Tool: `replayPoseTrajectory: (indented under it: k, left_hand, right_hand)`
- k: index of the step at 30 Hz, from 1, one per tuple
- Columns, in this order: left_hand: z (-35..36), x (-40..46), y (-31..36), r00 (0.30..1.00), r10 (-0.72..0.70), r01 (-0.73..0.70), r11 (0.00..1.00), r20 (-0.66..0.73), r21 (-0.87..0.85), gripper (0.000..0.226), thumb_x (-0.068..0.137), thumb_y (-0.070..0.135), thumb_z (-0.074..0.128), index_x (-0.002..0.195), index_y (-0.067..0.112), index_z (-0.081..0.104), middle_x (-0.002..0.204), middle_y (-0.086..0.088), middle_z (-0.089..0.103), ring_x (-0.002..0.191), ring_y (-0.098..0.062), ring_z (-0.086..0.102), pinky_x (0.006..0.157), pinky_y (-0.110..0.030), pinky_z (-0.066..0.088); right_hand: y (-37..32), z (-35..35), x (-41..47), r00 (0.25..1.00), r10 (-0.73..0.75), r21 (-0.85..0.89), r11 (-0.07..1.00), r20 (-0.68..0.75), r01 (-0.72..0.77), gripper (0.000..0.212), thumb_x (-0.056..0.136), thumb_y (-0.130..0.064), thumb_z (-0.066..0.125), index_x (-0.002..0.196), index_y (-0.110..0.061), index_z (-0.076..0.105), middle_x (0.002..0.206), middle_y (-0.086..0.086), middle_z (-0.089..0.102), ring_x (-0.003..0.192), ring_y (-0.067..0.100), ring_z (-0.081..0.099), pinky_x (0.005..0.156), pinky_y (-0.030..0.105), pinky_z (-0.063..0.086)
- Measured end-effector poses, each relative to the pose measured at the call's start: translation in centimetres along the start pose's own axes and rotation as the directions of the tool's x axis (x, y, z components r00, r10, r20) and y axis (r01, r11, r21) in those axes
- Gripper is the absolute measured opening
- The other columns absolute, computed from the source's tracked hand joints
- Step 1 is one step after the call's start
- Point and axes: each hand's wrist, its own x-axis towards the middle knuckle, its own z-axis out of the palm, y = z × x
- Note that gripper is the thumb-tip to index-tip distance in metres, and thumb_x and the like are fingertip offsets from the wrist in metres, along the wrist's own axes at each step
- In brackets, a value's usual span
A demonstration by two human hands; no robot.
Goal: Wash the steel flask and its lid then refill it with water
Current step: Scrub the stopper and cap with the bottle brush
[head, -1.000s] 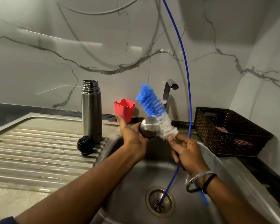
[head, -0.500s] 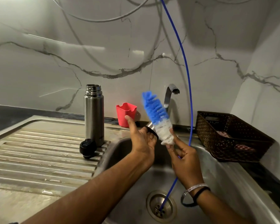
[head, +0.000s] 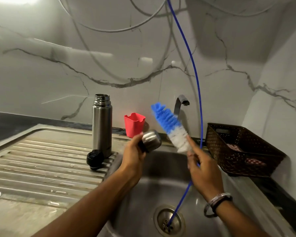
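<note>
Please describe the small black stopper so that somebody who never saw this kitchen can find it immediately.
Look at the ribbed steel draining board left of the sink. An open steel flask stands upright near its right edge, and the black stopper lies at the flask's foot. It is the only black, knob-shaped thing there.

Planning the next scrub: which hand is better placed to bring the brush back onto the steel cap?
Right. The right hand already grips the bottle brush, bristles just beside the steel cap. The left hand holds that cap over the sink.
</note>
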Motion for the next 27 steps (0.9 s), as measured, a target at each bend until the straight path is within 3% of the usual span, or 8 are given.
replayPoseTrajectory:
  k: [2, 5, 9, 13, 18, 21, 23, 27]
  left_hand:
    - [-1.8, 0.7, -0.6, 0.998, 0.000, 0.003, 0.999, -0.063, 0.049, 0.023, 0.101, 0.013, 0.051, 0.112, 0.003, 0.069, 0.102, -0.014, 0.074, 0.095, -0.026, 0.068, 0.083, -0.031, 0.055]
    - [-3.7, 1.4, -1.7, 0.995, -0.063, 0.074, 0.989, -0.082, 0.129, 0.031, 0.100, 0.034, 0.056, 0.112, 0.011, 0.072, 0.098, -0.007, 0.079, 0.092, -0.021, 0.073, 0.087, -0.032, 0.057]
    - [-4.3, 2.3, -2.9, 0.990, -0.121, 0.133, 0.977, -0.077, 0.166, 0.082, 0.073, 0.073, 0.069, 0.128, 0.012, 0.067, 0.116, -0.010, 0.076, 0.111, -0.027, 0.070, 0.112, -0.047, 0.045]
    - [-5.5, 5.7, -5.1, 0.979, -0.164, 0.173, 0.982, -0.117, 0.071, 0.141, 0.031, 0.097, 0.070, 0.145, 0.017, 0.054, 0.140, -0.003, 0.064, 0.132, -0.023, 0.057, 0.121, -0.038, 0.033]
    - [-4.6, 4.3, -2.7, 0.975, -0.191, 0.200, 0.976, -0.113, 0.084, 0.089, 0.092, 0.078, 0.034, 0.124, 0.001, 0.067, 0.117, -0.015, 0.074, 0.112, -0.028, 0.070, 0.106, -0.036, 0.050]
    - [-4.5, 4.8, -3.9, 0.968, -0.219, 0.227, 0.972, -0.124, 0.056, 0.098, 0.077, 0.088, 0.043, 0.121, 0.006, 0.071, 0.112, -0.012, 0.076, 0.109, -0.027, 0.072, 0.095, -0.032, 0.055]
    - [-4.2, 5.3, -4.7, 0.964, -0.239, 0.247, 0.967, -0.120, 0.058, 0.098, 0.068, 0.091, 0.054, 0.118, 0.009, 0.072, 0.111, -0.011, 0.077, 0.108, -0.027, 0.072, 0.105, -0.041, 0.052]
    - [-3.4, 4.6, -5.5, 0.958, -0.278, 0.284, 0.950, -0.065, 0.133, 0.063, 0.092, 0.072, 0.045, 0.112, 0.015, 0.064, 0.109, -0.008, 0.073, 0.107, -0.026, 0.069, 0.109, -0.041, 0.048]
  right_hand:
    - [-1.9, -0.3, 1.7, 0.999, 0.019, 0.020, 1.000, -0.039, -0.018, 0.051, 0.102, -0.023, 0.052, 0.145, -0.048, 0.043, 0.071, -0.006, 0.065, 0.063, 0.010, 0.061, 0.058, 0.028, 0.049]
    - [-5.5, -1.5, 5.2, 0.999, 0.011, -0.113, 0.994, 0.032, -0.007, 0.056, 0.097, -0.024, 0.060, 0.147, -0.040, 0.043, 0.090, -0.002, 0.073, 0.079, 0.021, 0.069, 0.074, 0.033, 0.054]
    - [-11.7, -3.5, 9.6, 0.985, -0.005, -0.491, 0.866, 0.175, 0.092, 0.038, 0.093, -0.036, 0.063, 0.130, -0.030, 0.058, 0.109, 0.003, 0.071, 0.095, 0.027, 0.067, 0.083, 0.038, 0.054]
    - [-15.9, -2.9, 13.9, 0.974, -0.137, -0.735, 0.640, 0.178, 0.224, 0.029, 0.090, -0.033, 0.067, 0.119, -0.027, 0.068, 0.106, 0.007, 0.069, 0.093, 0.031, 0.065, 0.083, 0.042, 0.049]
    - [-17.6, 0.3, 18.6, 0.911, -0.320, -0.826, 0.414, 0.262, 0.383, 0.027, 0.093, -0.029, 0.067, 0.119, -0.035, 0.068, 0.115, 0.004, 0.068, 0.109, 0.030, 0.061, 0.099, 0.045, 0.036]
    - [-18.1, 2.3, 21.1, 0.863, -0.401, -0.857, 0.279, 0.306, 0.433, 0.022, 0.097, -0.032, 0.059, 0.115, -0.036, 0.070, 0.112, 0.004, 0.069, 0.106, 0.027, 0.062, 0.105, 0.044, 0.028]
    - [-18.5, 3.7, 22.5, 0.830, -0.420, -0.862, 0.180, 0.368, 0.474, 0.021, 0.097, -0.034, 0.059, 0.114, -0.037, 0.070, 0.108, 0.002, 0.071, 0.102, 0.026, 0.063, 0.104, 0.043, 0.026]
    - [-19.2, 6.0, 24.6, 0.792, -0.412, -0.850, 0.074, 0.451, 0.522, 0.022, 0.095, -0.035, 0.062, 0.116, -0.038, 0.070, 0.110, 0.004, 0.071, 0.110, 0.026, 0.061, 0.112, 0.045, 0.016]
